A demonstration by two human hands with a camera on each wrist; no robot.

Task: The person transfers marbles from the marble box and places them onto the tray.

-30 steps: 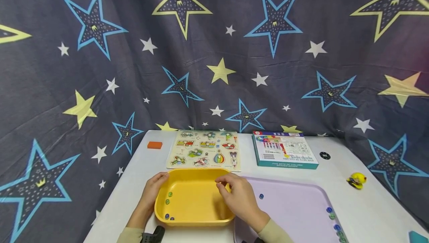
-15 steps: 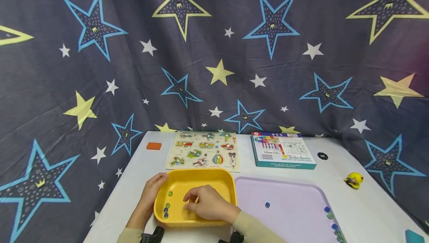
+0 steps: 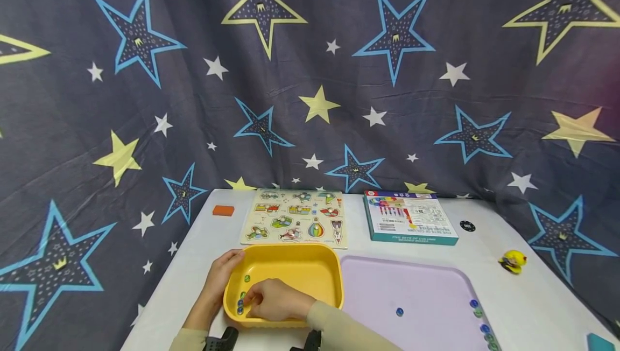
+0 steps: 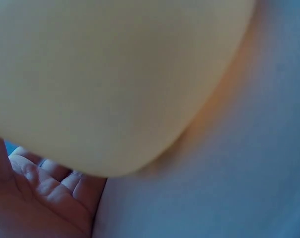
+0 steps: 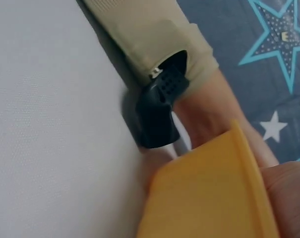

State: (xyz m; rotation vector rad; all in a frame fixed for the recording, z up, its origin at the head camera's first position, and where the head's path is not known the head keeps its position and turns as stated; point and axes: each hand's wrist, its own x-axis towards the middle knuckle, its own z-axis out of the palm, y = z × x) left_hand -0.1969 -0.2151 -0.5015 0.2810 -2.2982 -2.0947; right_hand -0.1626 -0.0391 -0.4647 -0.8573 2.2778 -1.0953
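A yellow tray [image 3: 295,266] stands in front of me, its left side held by my left hand [image 3: 219,275]. In the left wrist view, the fingers [image 4: 53,173] of that hand show beside the tray's pale, blurred wall. Inside the tray, my right hand [image 3: 276,300] reaches down with bent fingers, fingertips right at the marbles along the left wall. Those are a green marble [image 3: 243,294] and two blue ones, the nearer blue marble [image 3: 239,311] by the front corner. Farther back lies another green marble [image 3: 247,278]. I cannot tell whether the right fingertips pinch one.
Right of the yellow tray lies a flat purple tray [image 3: 436,286] with a lone blue marble [image 3: 399,312] and several marbles along its right edge. Behind are a picture puzzle board [image 3: 295,219], a boxed set [image 3: 410,219] and an orange block [image 3: 223,210]. A yellow toy duck [image 3: 512,261] sits far right.
My right hand has moved left from the yellow tray's right side to the marbles. The lone blue marble in the purple tray has rolled right and nearer. Marbles shifted along the left wall.
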